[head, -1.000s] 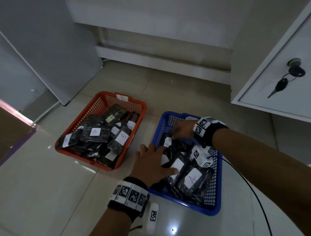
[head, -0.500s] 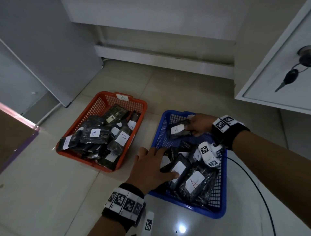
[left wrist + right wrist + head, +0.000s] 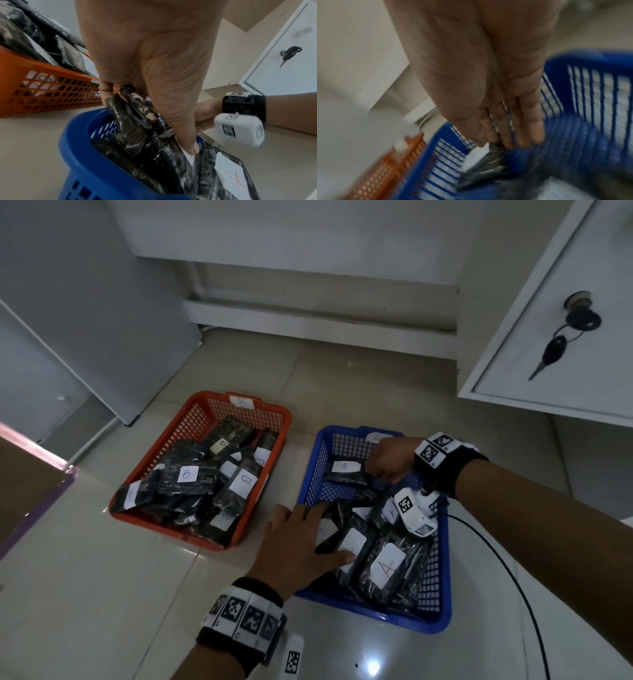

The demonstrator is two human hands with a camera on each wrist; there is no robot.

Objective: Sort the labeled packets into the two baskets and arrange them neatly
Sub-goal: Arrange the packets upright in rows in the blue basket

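Observation:
A blue basket (image 3: pixel 442 622) on the right holds dark packets with white "A" labels. An orange basket (image 3: pixel 191 422) on the left is full of "B" packets (image 3: pixel 187 474). My right hand (image 3: pixel 371 470) pinches one A packet (image 3: pixel 344 470) by its end at the far side of the blue basket; the right wrist view shows the same right hand (image 3: pixel 489 144) on that A packet (image 3: pixel 477 152), blurred. My left hand (image 3: pixel 329 534) lies with spread, straight fingers on the near-left packets (image 3: pixel 385 566). In the left wrist view the thumb of that left hand (image 3: pixel 154 121) presses a label and upright packets (image 3: pixel 132 125) lean on the palm.
A white cabinet (image 3: pixel 548 285) with a key (image 3: pixel 553 354) hanging in its lock overhangs the right side. A grey panel (image 3: pixel 85 302) stands at the left, with a brown box (image 3: pixel 24 484) near it. A black cable (image 3: pixel 496 559) runs along the floor right of the blue basket.
My right hand has drawn an A packet out of the pile and carried it to the far end of the blue basket. My left hand has stayed on the near packets.

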